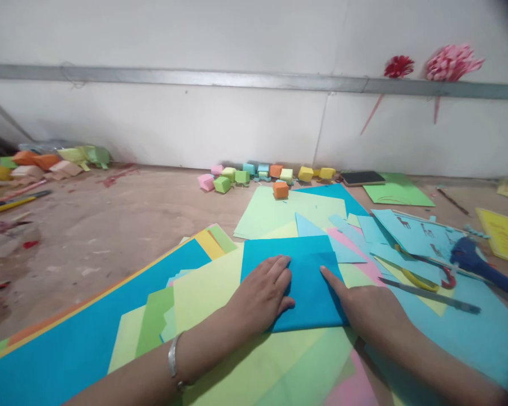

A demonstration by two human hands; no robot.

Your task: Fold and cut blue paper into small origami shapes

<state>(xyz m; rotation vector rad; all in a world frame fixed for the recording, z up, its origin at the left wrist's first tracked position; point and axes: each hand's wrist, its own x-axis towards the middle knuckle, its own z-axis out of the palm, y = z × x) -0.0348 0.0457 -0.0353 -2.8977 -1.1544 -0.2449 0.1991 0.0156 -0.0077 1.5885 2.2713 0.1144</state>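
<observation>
A folded blue paper sheet (298, 265) lies on a pile of coloured sheets in front of me. My left hand (260, 296) lies flat on its left part, fingers stretched out and held together. My right hand (364, 307) rests on its right edge, the index finger extended and pressing along the paper, the other fingers curled under. Neither hand grips anything. A silver bracelet (174, 361) is on my left wrist.
Scissors (423, 276), a blue tool (482, 265) and a craft knife (436, 296) lie to the right on light blue sheets. Several small paper cubes (262, 175) line the wall, an orange cube (280, 190) nearer. A dark pad (363, 178) and green sheet (398, 192) sit behind.
</observation>
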